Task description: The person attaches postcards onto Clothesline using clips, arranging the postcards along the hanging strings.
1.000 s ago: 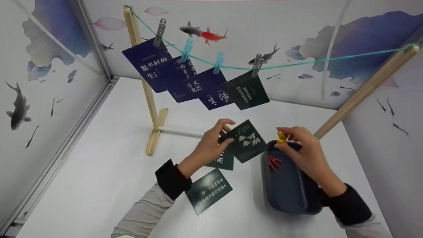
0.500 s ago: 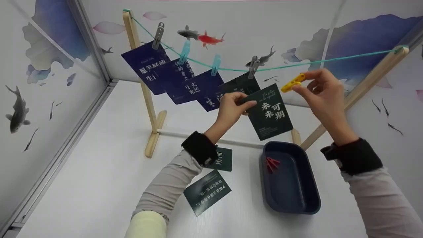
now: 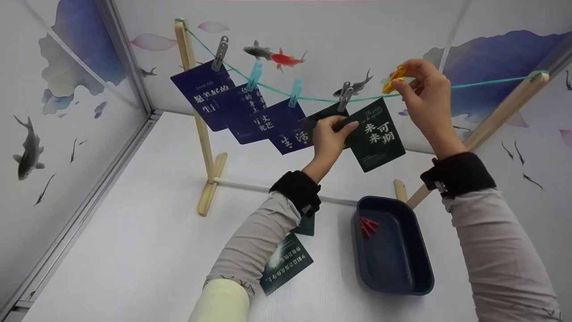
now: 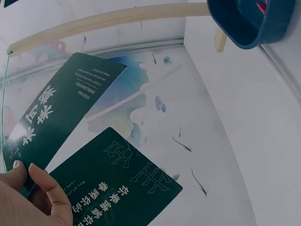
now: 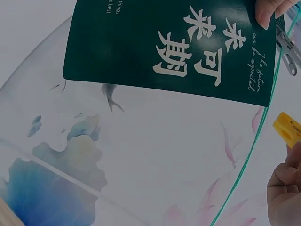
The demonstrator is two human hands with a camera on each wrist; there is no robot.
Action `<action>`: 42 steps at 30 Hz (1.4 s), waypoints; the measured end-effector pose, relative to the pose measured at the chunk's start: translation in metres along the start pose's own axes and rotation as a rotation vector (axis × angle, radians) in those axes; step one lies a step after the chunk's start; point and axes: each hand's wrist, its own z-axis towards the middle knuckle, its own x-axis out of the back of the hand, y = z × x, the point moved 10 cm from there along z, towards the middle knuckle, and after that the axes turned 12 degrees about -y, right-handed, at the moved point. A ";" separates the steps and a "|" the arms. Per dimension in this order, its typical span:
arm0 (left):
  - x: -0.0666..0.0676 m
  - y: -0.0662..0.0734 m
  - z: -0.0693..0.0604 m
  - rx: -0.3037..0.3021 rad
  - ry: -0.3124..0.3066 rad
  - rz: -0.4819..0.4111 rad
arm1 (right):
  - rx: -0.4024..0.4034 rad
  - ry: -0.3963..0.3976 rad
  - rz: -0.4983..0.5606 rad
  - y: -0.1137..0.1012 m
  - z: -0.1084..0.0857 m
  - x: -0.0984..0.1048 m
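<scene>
A dark green card (image 3: 379, 138) with white characters is pinched at its left edge by the left hand (image 3: 330, 141). Its upper corner lies close to the green cord (image 3: 487, 82). Up and right of it, the right hand (image 3: 426, 100) pinches a yellow clip (image 3: 394, 80) near the cord. In the right wrist view the yellow clip (image 5: 288, 128) stands beside the cord, apart from the card (image 5: 155, 47). Another green card, partly behind the left hand, hangs from a grey clip (image 3: 345, 96); the left wrist view shows this card (image 4: 113, 179) beside the held one.
Three blue cards (image 3: 203, 96) hang at the left from grey and light blue clips (image 3: 295, 93). A dark blue bin (image 3: 393, 250) with red clips (image 3: 368, 227) stands on the table at the right. Two green cards (image 3: 288, 264) lie partly under the left arm. Wooden posts (image 3: 199, 112) hold the cord.
The left hand has lifted the green card from above the table to the cord. From the bin, the right hand has risen with the yellow clip to the cord.
</scene>
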 end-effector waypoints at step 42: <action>-0.027 -0.070 -0.044 0.245 -0.258 -0.135 | -0.279 -0.220 -0.031 0.035 -0.005 -0.019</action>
